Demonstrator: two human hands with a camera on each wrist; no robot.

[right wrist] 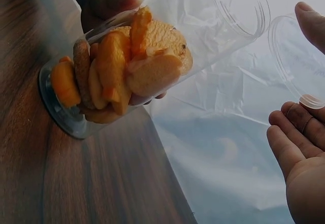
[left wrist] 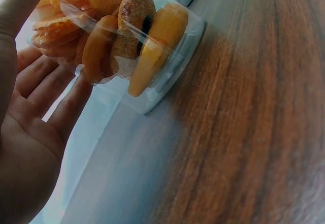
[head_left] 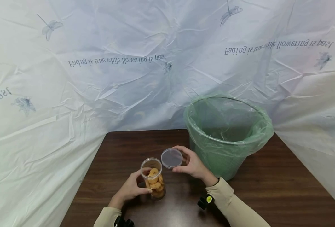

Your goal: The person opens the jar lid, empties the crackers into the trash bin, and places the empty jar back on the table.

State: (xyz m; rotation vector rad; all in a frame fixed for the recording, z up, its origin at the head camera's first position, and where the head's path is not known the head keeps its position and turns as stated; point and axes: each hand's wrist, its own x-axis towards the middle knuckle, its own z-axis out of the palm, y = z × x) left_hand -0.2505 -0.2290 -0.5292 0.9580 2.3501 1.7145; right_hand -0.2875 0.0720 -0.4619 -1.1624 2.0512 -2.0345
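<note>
A clear plastic jar [head_left: 156, 193] stands upright on the table with its mouth uncovered, partly filled with golden-brown cookies [head_left: 155, 182]. My left hand [head_left: 131, 186] grips the jar's side, thumb in front and fingers behind. Just right of the rim, my right hand [head_left: 192, 164] holds a clear round lid [head_left: 171, 158] by its edge between thumb and fingers. In the right wrist view the lid [right wrist: 287, 56] is beside the jar's threaded mouth [right wrist: 242, 5]. Through the jar wall the left wrist view shows round cookies [left wrist: 134, 10], one with a dark filling.
A green mesh bin [head_left: 212, 160] lined with a translucent green bag [head_left: 194, 126] stands behind and right of my right hand. The dark wooden table [head_left: 144, 142] meets a white printed plastic sheet [head_left: 99, 82] at its back edge.
</note>
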